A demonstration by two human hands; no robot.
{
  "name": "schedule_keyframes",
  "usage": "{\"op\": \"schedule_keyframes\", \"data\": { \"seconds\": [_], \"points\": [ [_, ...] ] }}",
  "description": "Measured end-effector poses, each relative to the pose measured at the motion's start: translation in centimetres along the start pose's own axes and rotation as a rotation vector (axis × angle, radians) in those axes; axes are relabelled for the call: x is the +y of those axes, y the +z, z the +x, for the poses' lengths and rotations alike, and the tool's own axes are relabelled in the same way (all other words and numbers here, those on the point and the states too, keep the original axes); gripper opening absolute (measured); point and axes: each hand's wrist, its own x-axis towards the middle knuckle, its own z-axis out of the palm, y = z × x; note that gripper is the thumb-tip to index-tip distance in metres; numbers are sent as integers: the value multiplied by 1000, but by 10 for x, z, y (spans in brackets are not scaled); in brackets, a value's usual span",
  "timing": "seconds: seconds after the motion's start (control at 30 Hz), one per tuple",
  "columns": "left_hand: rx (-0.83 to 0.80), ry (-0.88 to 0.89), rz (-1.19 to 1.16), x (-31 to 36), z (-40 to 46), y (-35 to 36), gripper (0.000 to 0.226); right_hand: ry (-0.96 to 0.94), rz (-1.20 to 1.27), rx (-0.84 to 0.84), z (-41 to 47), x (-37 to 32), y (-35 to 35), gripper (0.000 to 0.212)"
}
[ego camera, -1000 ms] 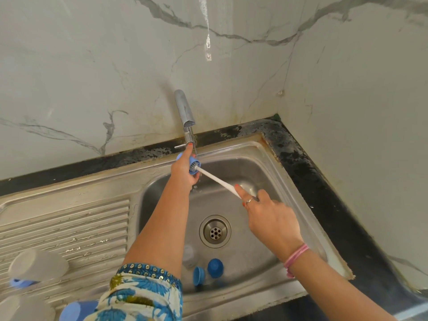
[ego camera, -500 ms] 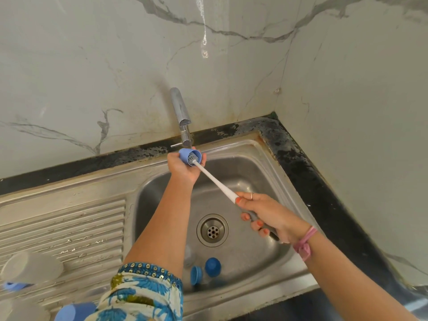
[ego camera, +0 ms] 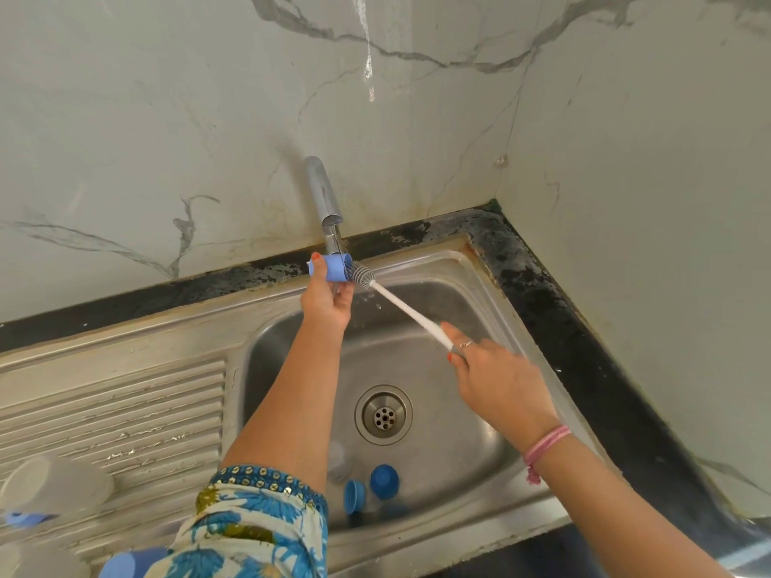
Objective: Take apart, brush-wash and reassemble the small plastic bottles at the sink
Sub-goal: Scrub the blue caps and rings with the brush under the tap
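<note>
Nearest you, at the bottom edge, your patterned blue sleeve [ego camera: 250,531] covers the left forearm. To its left, on the ribbed draining board [ego camera: 112,415], a pale bottle body [ego camera: 54,486] lies on its side with a blue piece [ego camera: 25,518] just beside it; another blue part [ego camera: 133,561] and another pale body [ego camera: 41,561] sit at the frame's lower edge, blurred.

In the sink basin [ego camera: 471,452], near its front wall, two blue caps [ego camera: 354,496] [ego camera: 384,481] lie close together, and a clear bottle part [ego camera: 338,460] stands just beside them, partly hidden by your left arm. The drain [ego camera: 384,415] is in the middle of the basin.

Further out, your right hand [ego camera: 496,381], with a pink band [ego camera: 544,446] at the wrist, grips the lower end of the white brush handle [ego camera: 406,308]: fingers curled round it, the index finger laid along the shaft. The handle runs up and to the left across the basin.

At the far side, your left hand [ego camera: 329,298] holds up a small blue bottle piece [ego camera: 336,267] between thumb and fingers, right under the tap spout [ego camera: 323,194]. The grey bristle head [ego camera: 363,276] of the brush sits at the piece's open end, partly inside it. Drops of water show just below.

Behind the tap, a dark stained counter strip [ego camera: 542,285] runs along the marble-patterned wall [ego camera: 167,118].
</note>
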Motion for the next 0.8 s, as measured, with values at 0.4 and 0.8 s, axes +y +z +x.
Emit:
{"op": "schedule_keyframes", "data": {
  "seconds": [0.4,0.8],
  "points": [
    [-90,114,187,-10,-10,-16,18,197,634,-1,-11,5,-4,44],
    [-305,40,137,-15,-20,-21,18,70,578,-118,-1,-39,-9,44]
  ]
}}
